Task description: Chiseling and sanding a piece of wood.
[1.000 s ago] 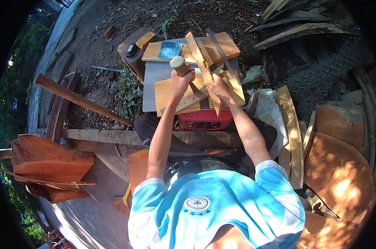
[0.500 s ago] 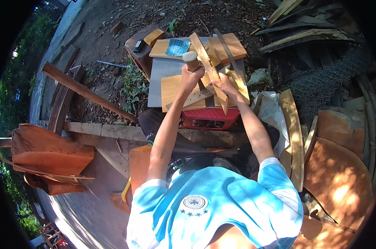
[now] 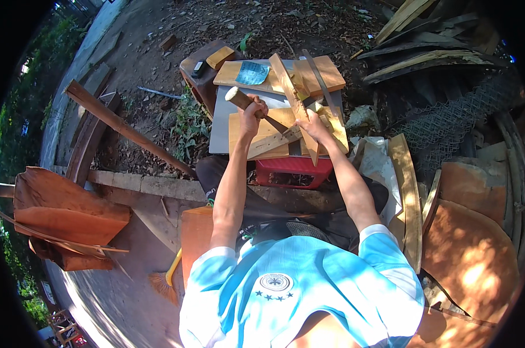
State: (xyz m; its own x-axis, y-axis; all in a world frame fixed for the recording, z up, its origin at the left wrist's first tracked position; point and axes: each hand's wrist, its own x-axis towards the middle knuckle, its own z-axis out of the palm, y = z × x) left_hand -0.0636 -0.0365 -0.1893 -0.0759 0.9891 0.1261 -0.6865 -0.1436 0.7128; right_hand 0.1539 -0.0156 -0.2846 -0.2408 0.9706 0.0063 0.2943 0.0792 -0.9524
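My left hand (image 3: pixel 252 119) is wrapped round the thick wooden handle of a large knife (image 3: pixel 238 98). Its pale butt end sticks out at the upper left, and the dark blade slants down to the right toward a wooden strip (image 3: pixel 285 80). My right hand (image 3: pixel 314 127) grips that strip near its lower part; its edge looks rough and chipped. Beneath lie a flat wooden board (image 3: pixel 239 129) and a shorter wood piece with small dark holes (image 3: pixel 271 145), on a grey panel (image 3: pixel 220 113). A red plastic stool (image 3: pixel 291 174) is under the panel.
Behind the hands lies a board bearing a blue sheet (image 3: pixel 252 73), plus a narrow dark bar (image 3: pixel 320 78). A long pole (image 3: pixel 126 127) leans at left. Scrap wood (image 3: pixel 442 58) and wire mesh (image 3: pixel 442 127) lie right; a broom (image 3: pixel 165 284) is lower left.
My left hand has shifted slightly left and down, tipping the knife handle from near upright to a leftward slant. My right hand still grips the strip. The whole view has shifted slightly.
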